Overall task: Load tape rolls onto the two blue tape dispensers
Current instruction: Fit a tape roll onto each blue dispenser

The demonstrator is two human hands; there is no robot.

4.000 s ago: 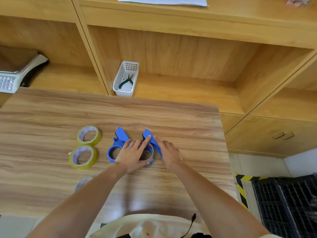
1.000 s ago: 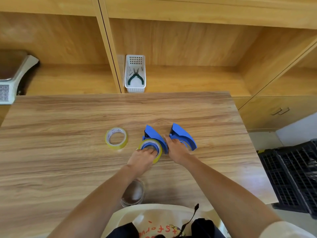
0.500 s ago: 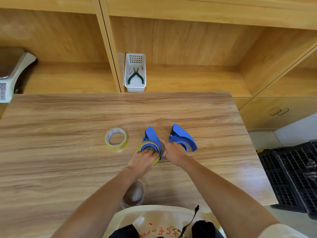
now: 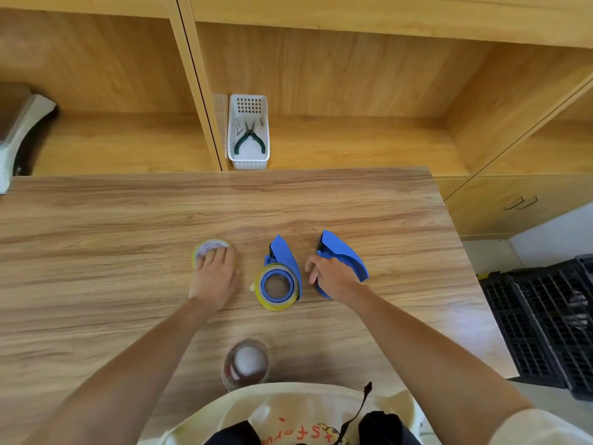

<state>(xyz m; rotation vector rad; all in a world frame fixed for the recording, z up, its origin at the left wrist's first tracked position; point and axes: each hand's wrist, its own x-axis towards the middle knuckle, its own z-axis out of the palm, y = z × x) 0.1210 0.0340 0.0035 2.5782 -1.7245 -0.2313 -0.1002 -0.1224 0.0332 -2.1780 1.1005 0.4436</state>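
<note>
Two blue tape dispensers lie on the wooden table (image 4: 128,220). The middle dispenser (image 4: 284,253) carries a yellow tape roll (image 4: 278,305) around its round hub. My left hand (image 4: 214,277) lies over a second, loose yellow tape roll (image 4: 208,247) to the left, its fingers curled on the roll's top and hiding most of it. My right hand (image 4: 330,279) grips the round end of the right dispenser (image 4: 346,255), whose hub is hidden under the hand.
A clear tape roll (image 4: 246,364) lies near the table's front edge by my body. Behind the table, a white basket (image 4: 248,162) with pliers stands on the shelf. A scale (image 4: 19,133) is at far left, a black crate (image 4: 552,322) on the floor at right.
My left hand left the loaded middle dispenser and moved left onto the loose yellow roll. My right hand shifted right from the middle dispenser onto the right one.
</note>
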